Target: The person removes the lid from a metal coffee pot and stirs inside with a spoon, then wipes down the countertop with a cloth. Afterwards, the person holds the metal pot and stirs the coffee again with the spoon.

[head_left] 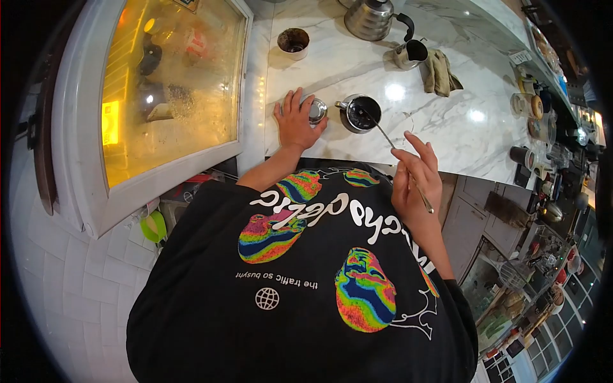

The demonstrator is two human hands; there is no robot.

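Observation:
My right hand pinches a long thin metal spoon, its handle end sticking out below the fingers. The spoon's far end dips into dark liquid in a steel pitcher on the marble counter. Just left of the pitcher stands a small shiny cup, glass or metal; I cannot tell which. My left hand is curled around its left side, with thumb and index finger against it and the other fingers spread.
A pot with dark residue inside stands farther back on the marble counter. At the back are a gooseneck kettle, another steel pitcher and a crumpled cloth. A yellow-lit glass door borders the left. Jars line the right.

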